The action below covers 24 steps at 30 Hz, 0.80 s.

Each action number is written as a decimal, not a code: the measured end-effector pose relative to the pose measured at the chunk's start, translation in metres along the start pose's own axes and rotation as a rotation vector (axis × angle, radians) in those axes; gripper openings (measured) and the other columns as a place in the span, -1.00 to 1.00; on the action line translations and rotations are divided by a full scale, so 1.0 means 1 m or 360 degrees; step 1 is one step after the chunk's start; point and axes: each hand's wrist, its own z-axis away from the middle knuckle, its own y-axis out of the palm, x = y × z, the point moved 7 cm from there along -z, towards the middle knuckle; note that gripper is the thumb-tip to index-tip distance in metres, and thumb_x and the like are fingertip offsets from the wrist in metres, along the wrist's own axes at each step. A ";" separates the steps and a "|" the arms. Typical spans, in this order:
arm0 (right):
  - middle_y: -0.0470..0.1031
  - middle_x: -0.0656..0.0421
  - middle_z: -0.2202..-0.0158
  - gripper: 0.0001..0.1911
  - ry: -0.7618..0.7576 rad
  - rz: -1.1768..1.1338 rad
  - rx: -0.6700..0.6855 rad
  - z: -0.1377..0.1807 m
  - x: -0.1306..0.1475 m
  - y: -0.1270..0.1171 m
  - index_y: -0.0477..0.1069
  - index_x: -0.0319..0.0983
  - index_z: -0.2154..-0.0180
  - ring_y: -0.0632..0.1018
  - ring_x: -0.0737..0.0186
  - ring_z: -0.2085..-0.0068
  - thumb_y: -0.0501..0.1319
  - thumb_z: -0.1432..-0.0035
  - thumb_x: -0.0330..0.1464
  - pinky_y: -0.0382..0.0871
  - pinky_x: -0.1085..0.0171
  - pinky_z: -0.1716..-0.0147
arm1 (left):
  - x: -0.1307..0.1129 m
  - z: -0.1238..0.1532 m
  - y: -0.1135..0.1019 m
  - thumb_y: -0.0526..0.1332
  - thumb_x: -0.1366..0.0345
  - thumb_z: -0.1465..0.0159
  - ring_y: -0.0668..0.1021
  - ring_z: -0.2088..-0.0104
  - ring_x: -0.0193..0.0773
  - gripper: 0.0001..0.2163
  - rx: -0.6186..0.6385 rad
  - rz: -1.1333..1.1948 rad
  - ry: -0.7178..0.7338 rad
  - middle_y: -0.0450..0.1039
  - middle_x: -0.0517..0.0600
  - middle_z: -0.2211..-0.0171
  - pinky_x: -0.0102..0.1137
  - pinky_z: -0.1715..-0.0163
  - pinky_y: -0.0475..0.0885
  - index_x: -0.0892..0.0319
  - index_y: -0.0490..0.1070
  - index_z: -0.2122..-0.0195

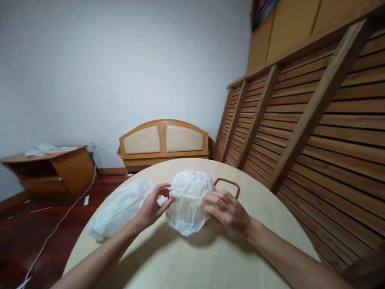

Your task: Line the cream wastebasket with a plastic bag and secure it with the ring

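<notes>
A rounded bundle covered in thin, crinkled white plastic (190,200) sits on the round table in front of me; what lies under the cover is hidden. On its left side, my left hand (155,204) pinches the plastic between thumb and fingers. The curled fingers of my right hand (225,208) grip the right side of the same plastic. A reddish-brown rounded loop (231,182) shows just behind my right hand; whether it joins the bundle I cannot tell. To the left, partly behind my left forearm, lies a loose translucent white plastic bag (120,208).
The pale wooden table (192,269) has a curved edge. Beyond stands a headboard (164,140) by the wall. A slatted wooden frame (300,132) leans along the right. At left, a low cabinet (69,172) bears white material, and a cable (64,218) crosses the floor.
</notes>
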 end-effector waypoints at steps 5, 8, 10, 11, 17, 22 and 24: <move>0.55 0.07 0.04 -0.70 0.0009 0.0083 0.0050 -0.007 0.004 -0.007 0.44 -0.20 -0.07 0.48 0.18 0.01 0.11 -0.36 -0.50 0.39 0.18 0.03 | -0.020 0.014 -0.004 0.24 0.29 -0.32 0.61 0.35 -0.31 -0.75 -0.0006 -0.0232 0.0211 0.53 -0.08 0.33 -0.41 0.30 0.52 0.09 0.30 -0.01; 0.54 0.06 0.01 -0.79 0.0056 0.0135 0.0118 -0.011 0.005 -0.006 0.50 -0.18 0.05 0.46 0.14 -0.01 0.16 -0.34 -0.47 0.39 0.15 0.03 | -0.041 0.025 0.001 0.23 0.29 -0.35 0.60 0.37 -0.30 -0.79 0.0142 -0.0403 0.0458 0.54 -0.08 0.35 -0.41 0.31 0.49 0.09 0.31 0.02; 0.54 0.06 0.00 -0.86 0.0069 0.0137 0.0154 -0.012 0.004 -0.004 0.51 -0.20 0.17 0.46 0.12 -0.03 0.17 -0.34 -0.45 0.40 0.14 0.04 | -0.054 0.033 0.008 0.21 0.31 -0.36 0.59 0.38 -0.28 -0.84 0.0300 -0.0490 0.0615 0.55 -0.06 0.37 -0.42 0.33 0.46 0.10 0.32 0.05; 0.55 0.07 -0.02 -0.86 0.0060 0.0128 0.0164 -0.011 0.004 -0.003 0.51 -0.20 0.19 0.46 0.12 -0.04 0.16 -0.35 -0.44 0.40 0.14 0.04 | -0.059 0.037 0.013 0.20 0.33 -0.36 0.58 0.39 -0.28 -0.87 0.0396 -0.0531 0.0678 0.55 -0.06 0.38 -0.42 0.36 0.44 0.11 0.33 0.08; 0.59 0.14 0.00 -0.76 -0.0164 -0.0006 0.0157 0.008 0.011 -0.004 0.50 -0.17 0.18 0.46 0.19 -0.11 0.06 -0.41 -0.44 0.35 0.14 -0.03 | -0.057 0.051 0.034 0.10 0.41 -0.39 0.58 0.39 -0.27 -0.88 0.0861 -0.0641 0.0688 0.54 -0.02 0.39 -0.43 0.39 0.37 0.12 0.41 0.22; 0.59 0.17 0.34 -0.71 -0.0251 -0.0203 0.0420 0.032 0.019 0.014 0.47 -0.20 0.26 0.53 0.25 0.24 0.01 -0.40 -0.46 0.35 0.23 0.20 | -0.039 0.045 0.025 0.17 0.34 -0.34 0.55 0.51 -0.33 -0.88 0.0693 -0.0497 0.0556 0.52 -0.10 0.48 -0.47 0.45 0.38 0.11 0.35 0.10; 0.55 0.18 0.42 -0.73 -0.0171 -0.0236 0.0608 0.041 0.014 0.025 0.46 -0.21 0.29 0.49 0.24 0.35 0.02 -0.37 -0.48 0.31 0.24 0.31 | -0.040 0.036 0.012 0.14 0.37 -0.34 0.52 0.55 -0.36 -0.89 0.0389 -0.0486 0.0548 0.49 -0.11 0.50 -0.49 0.49 0.38 0.11 0.33 0.11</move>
